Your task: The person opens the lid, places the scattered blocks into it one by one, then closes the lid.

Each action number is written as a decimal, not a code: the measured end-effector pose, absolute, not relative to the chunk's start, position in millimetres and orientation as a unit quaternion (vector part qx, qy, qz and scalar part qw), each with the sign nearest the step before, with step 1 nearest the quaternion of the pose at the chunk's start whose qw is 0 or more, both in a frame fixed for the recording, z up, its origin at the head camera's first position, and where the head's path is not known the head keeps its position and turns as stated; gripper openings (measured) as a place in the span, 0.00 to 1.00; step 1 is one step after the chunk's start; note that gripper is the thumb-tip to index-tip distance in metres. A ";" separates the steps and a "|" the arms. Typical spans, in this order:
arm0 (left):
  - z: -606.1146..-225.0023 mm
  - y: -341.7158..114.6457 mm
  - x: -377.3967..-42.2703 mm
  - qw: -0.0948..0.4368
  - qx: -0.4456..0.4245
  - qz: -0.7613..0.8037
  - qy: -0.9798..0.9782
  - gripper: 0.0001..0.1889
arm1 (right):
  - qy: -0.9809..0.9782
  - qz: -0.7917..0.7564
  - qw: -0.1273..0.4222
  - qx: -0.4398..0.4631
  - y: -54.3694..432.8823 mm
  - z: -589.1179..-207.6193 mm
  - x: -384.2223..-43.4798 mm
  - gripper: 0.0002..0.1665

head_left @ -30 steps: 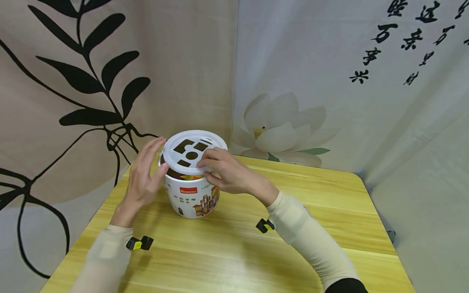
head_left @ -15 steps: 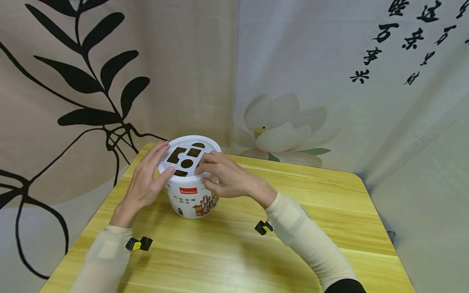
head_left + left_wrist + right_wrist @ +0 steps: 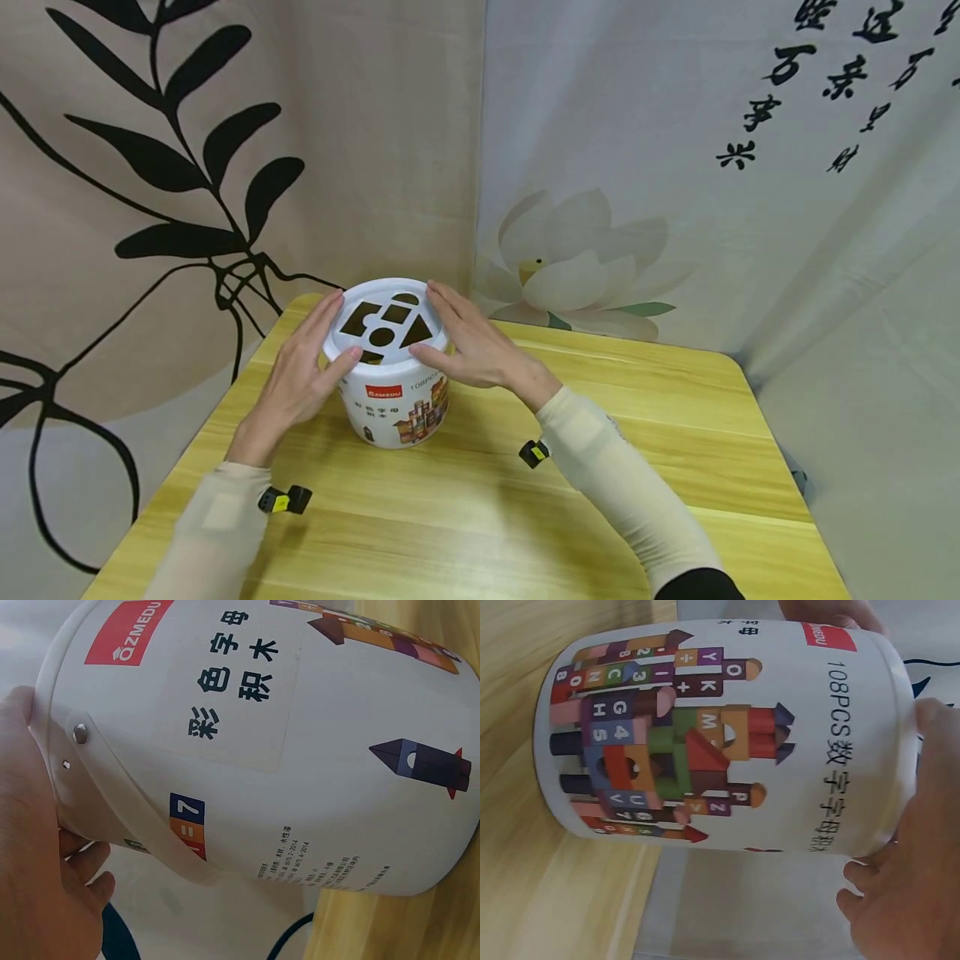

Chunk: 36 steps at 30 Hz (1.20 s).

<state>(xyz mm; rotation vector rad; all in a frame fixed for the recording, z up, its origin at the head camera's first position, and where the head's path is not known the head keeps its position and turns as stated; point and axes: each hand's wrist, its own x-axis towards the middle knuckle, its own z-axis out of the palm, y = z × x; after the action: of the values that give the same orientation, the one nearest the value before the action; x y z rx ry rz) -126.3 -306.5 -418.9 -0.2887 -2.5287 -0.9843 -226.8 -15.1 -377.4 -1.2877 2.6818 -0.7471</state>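
A white bucket [image 3: 386, 423] printed with a red logo and a picture of coloured building blocks stands upright on the wooden table. Its white lid [image 3: 384, 293], cut with several shaped holes, sits level on the top. My left hand [image 3: 298, 367] rests at the lid's left edge, thumb at the front and fingers reaching back along the rim. On the opposite side, my right hand [image 3: 480, 346] touches the lid in the same way, fingers extended. A white handle [image 3: 131, 802] hangs down the bucket's side in the left wrist view.
The light wooden table [image 3: 600, 500] spreads to the right and front of the bucket. Behind it hang printed curtains [image 3: 390, 125] with black leaves, a pale lotus and dark characters. The table's left edge runs close by the left forearm.
The lid has gone from tilted and raised to lying flat on the bucket. My right hand has shifted from fingers curled over the lid's front right to lying along its right edge.
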 end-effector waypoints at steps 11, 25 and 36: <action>-425.2 -306.2 -123.2 0.214 -0.097 -0.388 -0.891 0.46 | 0.873 -0.263 0.047 -0.408 -15.5 -387.8 -218.4 0.63; -417.1 -295.2 -121.5 0.339 -0.123 -0.353 -0.863 0.42 | 0.864 -0.312 -0.008 -0.394 25.8 -413.6 -195.7 0.53; -397.3 -222.3 -104.0 0.455 -0.236 -0.225 -0.829 0.34 | 0.892 -0.236 -0.107 -0.370 109.1 -457.8 -166.3 0.48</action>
<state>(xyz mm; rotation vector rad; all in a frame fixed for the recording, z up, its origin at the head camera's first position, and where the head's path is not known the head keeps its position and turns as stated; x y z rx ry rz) -104.0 -222.3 -397.3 -0.5826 -2.0439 -0.5557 -166.3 109.1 -457.8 -1.2503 3.0106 -0.7953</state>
